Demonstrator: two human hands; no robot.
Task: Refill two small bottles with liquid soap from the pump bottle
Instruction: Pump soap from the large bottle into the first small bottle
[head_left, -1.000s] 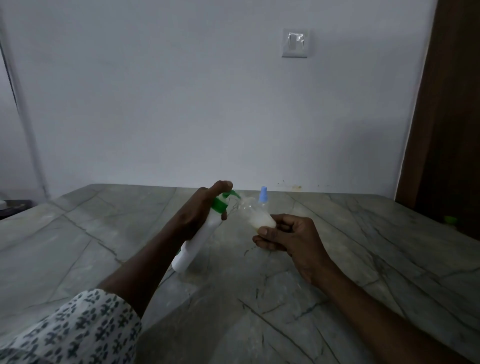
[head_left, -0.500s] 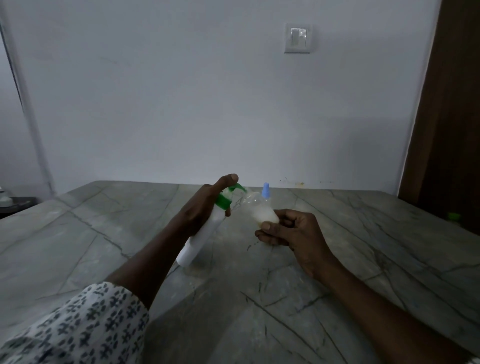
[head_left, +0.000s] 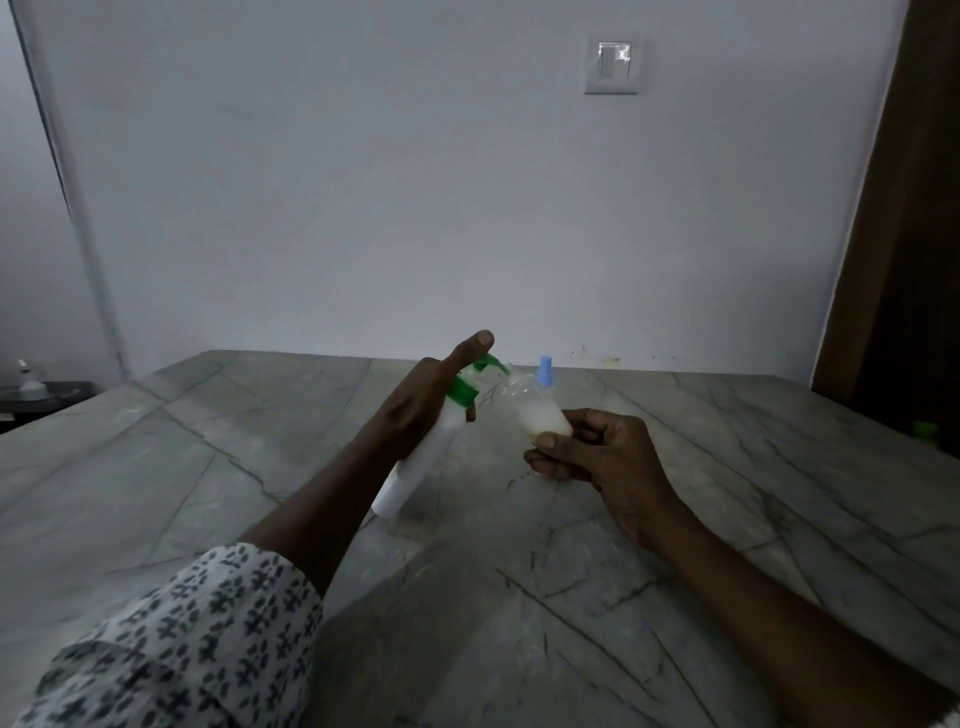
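While your patterned sleeve (head_left: 171, 639) fills the near left corner, your two hands meet over the middle of the grey stone counter (head_left: 675, 571). Your left hand (head_left: 415, 410) is wrapped around the neck of the white pump bottle (head_left: 423, 457), which leans to the right with its base low by the counter; I cannot tell if it touches. Your thumb is raised above the green pump head (head_left: 485, 365). Your right hand (head_left: 597, 452) pinches the small clear bottle (head_left: 537, 410) by its base, tilted so its mouth meets the spout, with pale soap in its lower part. That little bottle looks light and thin-walled, likely to dent under a hard squeeze and slick if soap runs down it, so hold it low and gently. The pump bottle seems stiffer and heavier, best gripped just under the collar. Just behind shows a blue cap (head_left: 544, 370), probably on the second small bottle. Farther off, a wall switch (head_left: 613, 62) sits high on the wall.
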